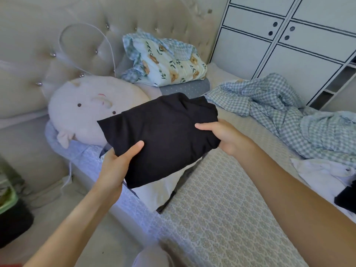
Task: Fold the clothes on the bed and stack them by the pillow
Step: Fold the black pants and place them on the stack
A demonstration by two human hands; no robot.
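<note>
No text, label, brand, number or sign can be read anywhere in the head view. Only patterns without lettering are seen on the fabrics and furniture.
</note>
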